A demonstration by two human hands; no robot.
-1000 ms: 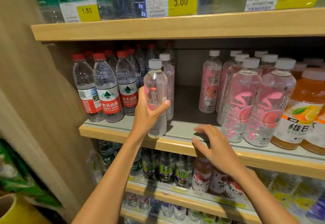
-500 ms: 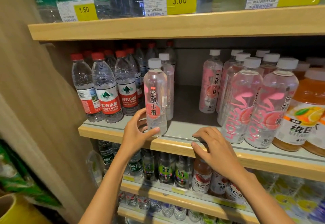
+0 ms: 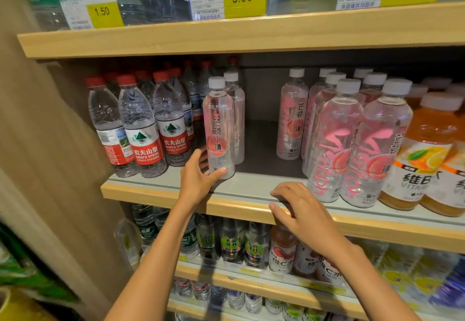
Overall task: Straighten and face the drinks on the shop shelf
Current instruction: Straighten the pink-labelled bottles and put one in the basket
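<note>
Okay, left to right. Red-capped water bottles [image 3: 141, 131] pack the left end of the middle shelf [image 3: 151, 194], and the leftmost one's label is turned partly aside. Just beside them stands the pink-label bottle [image 3: 218, 119], upright near the front edge, label facing out, with a second one [image 3: 237, 109] right behind it. My left hand [image 3: 198, 179] grips it low, thumb across the front of its base, fingers round the back. Then a bare gap in the shelf. My right hand [image 3: 299, 210] holds nothing, fingers loosely bent, tips resting on the front edge below that gap. Right of it the pink bottle group [image 3: 334, 144] sits at the front edge, logos out rather than the text side, then orange drinks [image 3: 425, 159] toward the right end.

Step, I'd say: finishing the facing of this one bottle. Next move likely calls for letting go without twisting it, then pulling stock forward into the gap or turning the right group to match.

Versus a second ago: left hand was up at mid-body covering the label; now it has slid to the base and the label reads clear. Bottle spot and right hand are about unchanged.
</note>
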